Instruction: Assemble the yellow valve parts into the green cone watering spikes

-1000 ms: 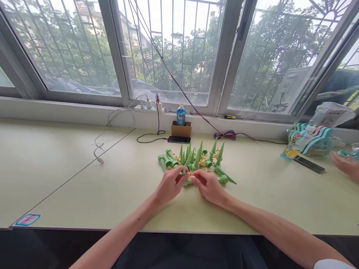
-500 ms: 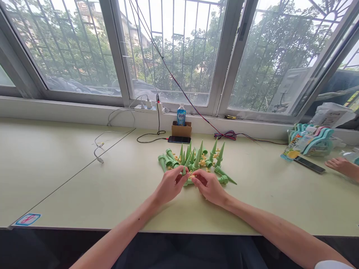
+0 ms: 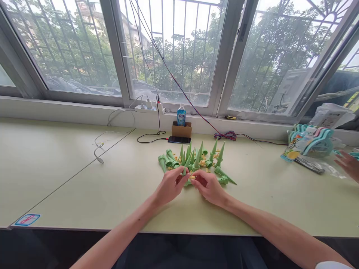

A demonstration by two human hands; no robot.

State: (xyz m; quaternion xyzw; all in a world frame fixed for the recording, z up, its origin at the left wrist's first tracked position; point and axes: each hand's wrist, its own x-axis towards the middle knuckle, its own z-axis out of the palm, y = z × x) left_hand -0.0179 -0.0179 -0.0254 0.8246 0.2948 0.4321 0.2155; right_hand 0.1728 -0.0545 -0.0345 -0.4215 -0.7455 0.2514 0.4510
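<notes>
My left hand (image 3: 171,184) is closed around a green plastic watering spike (image 3: 184,171), whose pointed part shows above the fingers. Right beside it, my right hand (image 3: 209,186) pinches a small yellow plastic valve (image 3: 192,177) between thumb and forefinger. The two hands nearly meet; whether the pieces touch cannot be made out. Just beyond them is a group of green spikes, some standing upright like this tall spike (image 3: 197,158), others on their sides like this lying spike (image 3: 225,175). Small yellow valves (image 3: 202,163) are scattered among them.
Behind the group lie a phone (image 3: 179,140) and a cardboard box (image 3: 181,130) with a blue bottle (image 3: 181,115). At right are teal hangers (image 3: 319,142), a second phone (image 3: 308,164), a clear plastic bag (image 3: 332,170) and another person's hand (image 3: 348,165). A cable (image 3: 98,155) lies left.
My hands stay almost still, holding the same pieces. At the right, the other person's hand has shifted, and a clear plastic bag now lies by the second phone.
</notes>
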